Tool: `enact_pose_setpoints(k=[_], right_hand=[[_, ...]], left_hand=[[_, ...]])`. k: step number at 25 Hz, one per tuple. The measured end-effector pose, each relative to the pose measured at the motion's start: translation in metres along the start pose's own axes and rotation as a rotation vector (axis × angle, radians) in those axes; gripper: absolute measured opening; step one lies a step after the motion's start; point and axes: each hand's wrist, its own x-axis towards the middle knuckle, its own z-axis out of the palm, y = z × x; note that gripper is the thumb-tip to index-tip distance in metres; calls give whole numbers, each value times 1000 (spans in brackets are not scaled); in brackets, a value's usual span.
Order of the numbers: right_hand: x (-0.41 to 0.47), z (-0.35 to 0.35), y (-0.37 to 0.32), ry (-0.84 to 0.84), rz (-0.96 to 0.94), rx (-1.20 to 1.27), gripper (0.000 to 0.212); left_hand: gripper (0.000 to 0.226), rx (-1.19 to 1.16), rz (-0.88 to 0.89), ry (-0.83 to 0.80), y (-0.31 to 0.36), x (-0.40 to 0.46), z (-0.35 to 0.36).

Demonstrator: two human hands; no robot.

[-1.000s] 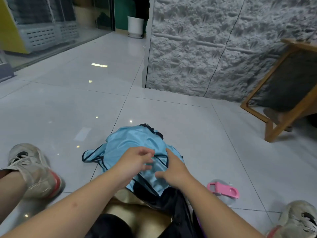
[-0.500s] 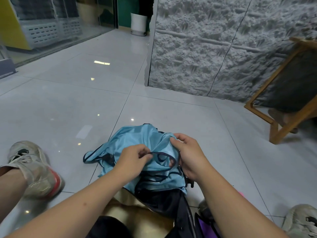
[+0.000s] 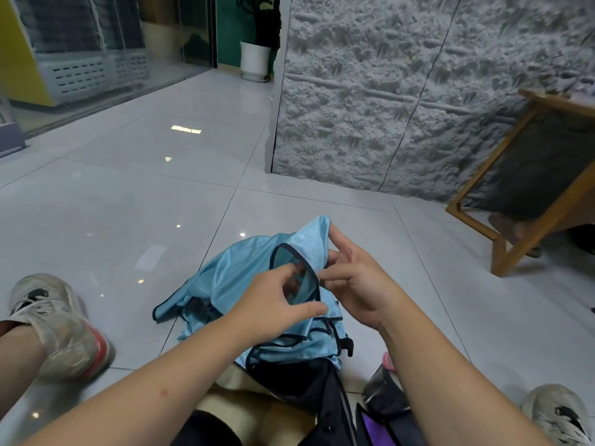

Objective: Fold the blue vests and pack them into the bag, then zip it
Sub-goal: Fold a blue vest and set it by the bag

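Here, the blue vest (image 3: 257, 284) lay bunched on the tiled floor (image 3: 128, 220), its near edge draped over the black bag (image 3: 309, 378). My left hand (image 3: 273, 300) pinched the dark-trimmed armhole edge between thumb and curled fingers. My right hand (image 3: 354, 278) held the raised vest corner, fingers loosely spread around the fabric. A pink clip (image 3: 388, 362) lay just right of the bag.
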Motion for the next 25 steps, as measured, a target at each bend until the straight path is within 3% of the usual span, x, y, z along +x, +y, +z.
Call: enact_pose_setpoints(k=[3,6,11,14,16,18,20,23,25], right_hand=[[-8,0,-7,11,-20,-19,86],[-8,3,-10,18,-38,16,77],[-3,14,6,-3,-20,-123,69],[2,10,24,138,-37,-31,46],[6,7,36,188,21,36,28],[7,6,45,73,156,146,62],[5,5,46,1,242,195,73],[5,-3,42,80,149,205,47],[6,-11,36,178,68,244,38]], left_hand=[[6,-173,-123,93,5,10,-6],[15,-365,-179,41,9,13,-20],[32,-590,-176,-15,14,18,-27],[46,-749,-210,-102,20,18,-39],[57,-631,-235,-105,23,19,-40],[50,-356,-219,-171,33,14,-27],[29,-172,-199,-262,38,5,-5],[22,-29,-146,-297,24,-5,17],[27,-203,-159,-202,5,-7,16]])
